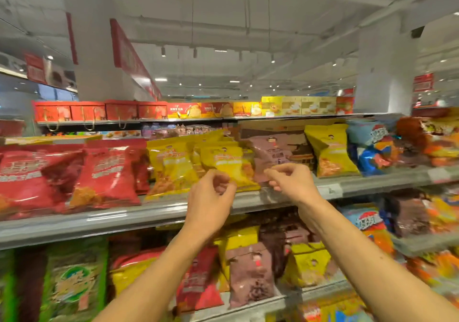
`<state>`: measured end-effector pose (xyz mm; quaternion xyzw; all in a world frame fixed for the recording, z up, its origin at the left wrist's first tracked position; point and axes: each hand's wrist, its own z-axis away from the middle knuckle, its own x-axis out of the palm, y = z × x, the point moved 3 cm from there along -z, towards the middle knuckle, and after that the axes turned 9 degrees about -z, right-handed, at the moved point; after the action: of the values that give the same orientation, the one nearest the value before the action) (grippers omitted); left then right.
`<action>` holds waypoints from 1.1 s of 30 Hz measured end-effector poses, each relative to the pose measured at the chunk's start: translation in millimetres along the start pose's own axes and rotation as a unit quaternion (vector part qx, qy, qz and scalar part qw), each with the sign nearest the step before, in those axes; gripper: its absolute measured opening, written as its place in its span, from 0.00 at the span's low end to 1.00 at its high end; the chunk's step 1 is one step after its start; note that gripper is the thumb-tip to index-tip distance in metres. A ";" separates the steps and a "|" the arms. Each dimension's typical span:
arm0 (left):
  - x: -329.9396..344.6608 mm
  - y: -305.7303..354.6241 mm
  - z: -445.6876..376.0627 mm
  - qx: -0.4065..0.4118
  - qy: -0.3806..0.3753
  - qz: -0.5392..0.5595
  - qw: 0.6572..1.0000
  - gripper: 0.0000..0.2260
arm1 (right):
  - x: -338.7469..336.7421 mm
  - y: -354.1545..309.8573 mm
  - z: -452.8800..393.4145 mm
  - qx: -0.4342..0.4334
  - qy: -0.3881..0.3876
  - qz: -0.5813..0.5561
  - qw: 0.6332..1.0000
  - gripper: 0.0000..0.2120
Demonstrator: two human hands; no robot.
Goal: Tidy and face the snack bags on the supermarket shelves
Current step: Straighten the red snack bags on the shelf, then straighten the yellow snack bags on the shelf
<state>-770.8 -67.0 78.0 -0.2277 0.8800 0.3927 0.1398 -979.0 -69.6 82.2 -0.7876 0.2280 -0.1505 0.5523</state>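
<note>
A yellow snack bag (229,164) leans tilted at the front of the upper shelf (154,216), ahead of more yellow bags (171,165). My left hand (211,195) is curled with its fingertips on that bag's lower left corner. My right hand (291,181) has thumb and fingers pinched together at the seam between this bag and a mauve bag (275,155). Blur hides what it pinches. Red bags (106,175) stand to the left. One more yellow bag (330,150) stands upright to the right.
Blue and orange bags (377,147) fill the shelf's right end. The lower shelf (260,301) holds green (74,282), red, mauve (250,274) and yellow bags in disorder. Red and yellow gift boxes (183,110) line the top shelf. A white pillar (382,73) stands at the right.
</note>
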 end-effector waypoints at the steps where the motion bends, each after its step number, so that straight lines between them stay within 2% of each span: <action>1: 18.3 11.2 -1.9 -0.014 0.005 0.006 1.000 0.05 | -18.6 4.8 -11.1 0.008 0.004 -0.002 1.000 0.11; 5: 87.2 49.4 -13.6 -0.038 0.030 0.001 0.999 0.09 | -89.8 21.5 -53.6 0.014 0.023 0.024 0.999 0.10; 9: 135.3 69.8 -32.9 -0.067 0.056 -0.032 0.996 0.24 | -154.0 29.7 -86.1 -0.015 0.059 0.109 0.992 0.12; 12: 153.5 73.1 -54.6 -0.120 0.064 -0.089 0.987 0.37 | -185.8 35.3 -113.7 -0.054 0.062 0.166 0.983 0.25; 14: 154.6 70.7 -67.2 -0.152 0.068 -0.118 0.979 0.42 | -197.1 37.9 -133.0 -0.075 0.047 0.186 0.979 0.32; 16: 152.6 65.8 -76.4 -0.167 0.056 -0.115 0.978 0.42 | -200.2 41.0 -152.9 -0.062 0.001 0.197 0.979 0.36; 19: 150.1 58.2 -82.7 -0.172 0.006 -0.071 0.983 0.30 | -193.6 47.0 -179.3 0.014 -0.106 0.195 0.975 0.40; 21: 150.0 53.6 -85.4 -0.162 -0.027 -0.044 0.985 0.19 | -190.2 48.8 -192.9 0.036 -0.150 0.197 0.968 0.31; 23: 151.0 51.9 -87.7 -0.150 -0.063 -0.017 0.986 0.13 | -188.3 50.0 -202.2 0.040 -0.176 0.176 0.968 0.20; 26: 154.7 49.2 -91.8 -0.156 -0.095 0.020 0.983 0.14 | -183.8 53.9 -207.1 0.033 -0.192 0.147 0.970 0.18; 29: 157.9 50.3 -94.7 -0.153 -0.090 0.017 0.984 0.15 | -178.7 56.6 -205.4 -0.010 -0.165 0.153 0.974 0.21; 33: 153.2 50.4 -89.2 -0.151 -0.023 0.007 0.988 0.33 | -173.4 47.5 -196.4 -0.064 -0.108 0.199 0.972 0.37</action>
<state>-933.9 -149.2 102.7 -0.2306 0.8088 0.5274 0.1209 -1231.7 -149.5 107.9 -0.7713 0.3283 0.0638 0.5415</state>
